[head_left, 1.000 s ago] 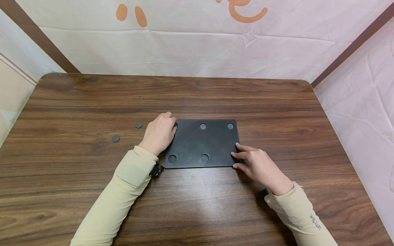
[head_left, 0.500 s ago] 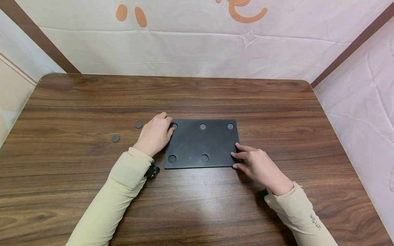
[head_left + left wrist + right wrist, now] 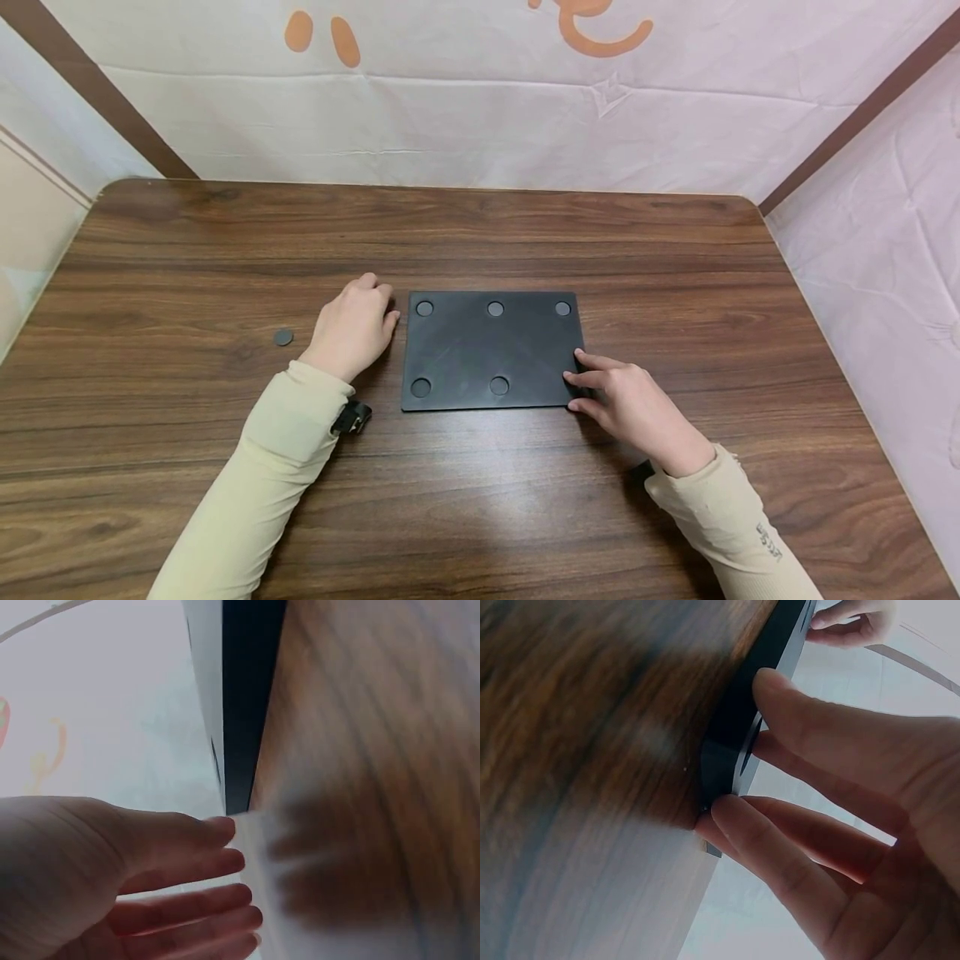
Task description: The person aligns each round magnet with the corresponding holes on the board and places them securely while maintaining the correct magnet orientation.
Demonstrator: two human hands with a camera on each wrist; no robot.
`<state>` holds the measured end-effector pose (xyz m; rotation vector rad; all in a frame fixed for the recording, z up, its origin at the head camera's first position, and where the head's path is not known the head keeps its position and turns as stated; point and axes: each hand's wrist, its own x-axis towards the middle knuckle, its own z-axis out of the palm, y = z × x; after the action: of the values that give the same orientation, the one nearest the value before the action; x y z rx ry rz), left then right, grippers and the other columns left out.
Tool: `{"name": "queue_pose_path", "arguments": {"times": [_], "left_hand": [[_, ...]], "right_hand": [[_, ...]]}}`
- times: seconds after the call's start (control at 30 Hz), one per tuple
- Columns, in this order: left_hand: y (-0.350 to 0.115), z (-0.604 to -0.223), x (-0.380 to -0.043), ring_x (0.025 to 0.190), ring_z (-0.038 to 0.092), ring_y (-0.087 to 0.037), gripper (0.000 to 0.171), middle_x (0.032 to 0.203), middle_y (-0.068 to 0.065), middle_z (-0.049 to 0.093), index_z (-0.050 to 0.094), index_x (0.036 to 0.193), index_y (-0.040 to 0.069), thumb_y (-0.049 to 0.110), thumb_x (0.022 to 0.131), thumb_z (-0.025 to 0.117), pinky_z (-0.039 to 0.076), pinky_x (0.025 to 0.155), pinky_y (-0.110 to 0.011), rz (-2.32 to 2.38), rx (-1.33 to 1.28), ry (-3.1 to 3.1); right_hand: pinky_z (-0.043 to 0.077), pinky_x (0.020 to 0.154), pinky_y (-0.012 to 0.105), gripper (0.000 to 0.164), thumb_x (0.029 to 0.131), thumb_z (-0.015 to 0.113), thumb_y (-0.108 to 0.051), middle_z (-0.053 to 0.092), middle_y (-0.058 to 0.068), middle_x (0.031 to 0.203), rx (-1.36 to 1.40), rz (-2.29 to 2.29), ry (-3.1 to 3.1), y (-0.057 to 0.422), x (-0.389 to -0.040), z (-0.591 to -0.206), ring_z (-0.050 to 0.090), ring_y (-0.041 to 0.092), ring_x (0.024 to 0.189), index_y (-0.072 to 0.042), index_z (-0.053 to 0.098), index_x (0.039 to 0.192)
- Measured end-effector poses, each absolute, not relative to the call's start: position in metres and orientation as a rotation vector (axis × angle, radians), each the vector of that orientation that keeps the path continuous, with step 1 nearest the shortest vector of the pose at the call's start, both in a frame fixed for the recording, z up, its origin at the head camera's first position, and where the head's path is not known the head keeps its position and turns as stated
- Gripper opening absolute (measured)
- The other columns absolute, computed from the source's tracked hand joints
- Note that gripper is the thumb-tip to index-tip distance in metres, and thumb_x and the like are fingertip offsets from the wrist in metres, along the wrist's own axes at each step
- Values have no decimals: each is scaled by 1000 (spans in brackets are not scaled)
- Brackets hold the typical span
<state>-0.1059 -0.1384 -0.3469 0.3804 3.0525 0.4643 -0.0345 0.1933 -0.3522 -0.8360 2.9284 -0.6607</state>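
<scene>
A black rectangular board [image 3: 491,350] with round recesses lies flat on the table. Grey discs appear to sit in the back-row recesses, such as the far-left disc [image 3: 424,309]; the front recesses [image 3: 421,387] look darker. My left hand [image 3: 351,327] is just left of the board, apart from it; the left wrist view shows its fingers relaxed, holding nothing. One loose grey disc [image 3: 282,337] lies left of that hand. My right hand [image 3: 633,404] grips the board's front right corner, thumb and fingers against its edges, hiding that corner's surface.
The brown wooden table [image 3: 480,517] extends around the board on all sides. A pale cloth backdrop [image 3: 480,125] with orange prints rises behind the table's far edge. Dark wrist cameras, such as the left wrist camera [image 3: 351,417], are strapped at the sleeves.
My left hand has left the board's back left corner and moved left, uncovering a disc there. It now hides the nearer of two loose discs. My right hand stays put.
</scene>
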Motion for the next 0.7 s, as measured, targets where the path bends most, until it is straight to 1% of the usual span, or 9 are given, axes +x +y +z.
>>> {"name": "queue_pose_path", "arguments": {"times": [0.17,0.33,0.5,0.7], "left_hand": [[-149,-342,-106,101,56,-43,25,111,-26,55,63,113,-9,4,93,55,52,74,-55,434,300,3010],[-157,-339,-107,106,52,-47,32,118,-29,52,59,121,-10,-3,91,49,51,76,-57,441,230,2967],[-162,-338,-107,106,52,-49,33,117,-30,52,59,121,-10,-4,90,49,49,79,-58,459,199,2959],[-169,-340,-108,98,57,-49,31,109,-28,56,61,117,-10,-6,88,52,50,74,-58,482,186,2986]], "right_hand": [[56,77,41,33,76,80,-9,61,26,122,-839,-666,2931,194,-34,-352,68,34,98,1,73,106],[55,78,41,33,76,80,-10,62,26,122,-840,-660,2933,194,-35,-353,68,34,99,0,73,106],[55,78,42,33,76,80,-10,62,25,123,-834,-653,2933,193,-35,-353,68,34,99,0,73,107],[56,77,41,33,76,80,-10,61,26,123,-834,-656,2928,193,-34,-352,68,34,98,0,73,107]]}}
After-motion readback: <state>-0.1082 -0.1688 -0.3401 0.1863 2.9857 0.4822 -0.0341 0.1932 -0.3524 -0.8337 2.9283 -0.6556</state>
